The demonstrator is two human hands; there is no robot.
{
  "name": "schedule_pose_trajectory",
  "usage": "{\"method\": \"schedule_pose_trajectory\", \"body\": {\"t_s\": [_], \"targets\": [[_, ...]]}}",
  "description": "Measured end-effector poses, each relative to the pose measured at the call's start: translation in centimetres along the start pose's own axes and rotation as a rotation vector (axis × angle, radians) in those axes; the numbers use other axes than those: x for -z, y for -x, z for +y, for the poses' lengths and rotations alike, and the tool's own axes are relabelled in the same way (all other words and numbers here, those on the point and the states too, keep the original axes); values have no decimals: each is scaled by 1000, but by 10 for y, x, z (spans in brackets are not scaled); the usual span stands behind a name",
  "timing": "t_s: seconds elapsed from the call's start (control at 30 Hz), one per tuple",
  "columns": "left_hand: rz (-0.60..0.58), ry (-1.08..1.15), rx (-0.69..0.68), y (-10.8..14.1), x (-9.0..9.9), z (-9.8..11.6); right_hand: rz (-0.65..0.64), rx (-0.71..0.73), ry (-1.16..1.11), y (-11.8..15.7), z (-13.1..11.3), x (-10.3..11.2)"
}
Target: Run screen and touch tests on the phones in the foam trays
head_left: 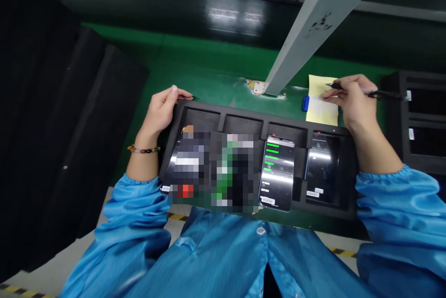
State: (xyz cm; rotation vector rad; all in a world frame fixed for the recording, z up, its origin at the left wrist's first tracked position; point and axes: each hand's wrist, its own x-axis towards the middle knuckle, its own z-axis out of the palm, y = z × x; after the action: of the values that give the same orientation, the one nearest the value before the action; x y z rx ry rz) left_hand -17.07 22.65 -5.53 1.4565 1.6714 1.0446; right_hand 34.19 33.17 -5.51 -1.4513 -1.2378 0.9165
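We see the left hand (162, 110) in the left-centre of the frame, laid along the upper-left corner of the black tray (223, 121), perhaps to steady it. Its grip looks loose, but we cannot tell whether the hidden fingers have hold of the rim. Right of centre, our right hand (357, 103) has its grip closed around a pen (386, 95), held slantwise as for writing, over the yellow paper (322, 112). That paper lies just beyond the tray's upper-right edge, presumably for easy reach, with a blue clip (305, 103) at its left side. The tray's compartments seem meant to keep the phones apart: a lit phone (277, 175) lies right of centre, face up, and a dark phone (324, 163) beside it; blurring hides what lies further left. All this rests on the green worktop (216, 89).
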Motion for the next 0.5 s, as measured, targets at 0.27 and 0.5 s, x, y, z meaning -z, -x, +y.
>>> {"method": "schedule_pose_trajectory", "body": {"t_s": [0.27,0.5], "targets": [[-31,-14,-18,-1,6,-2,-73,-8,79,-12,12,-14],[-53,-82,44,2,9,3,-143,15,113,-13,0,-11]]}}
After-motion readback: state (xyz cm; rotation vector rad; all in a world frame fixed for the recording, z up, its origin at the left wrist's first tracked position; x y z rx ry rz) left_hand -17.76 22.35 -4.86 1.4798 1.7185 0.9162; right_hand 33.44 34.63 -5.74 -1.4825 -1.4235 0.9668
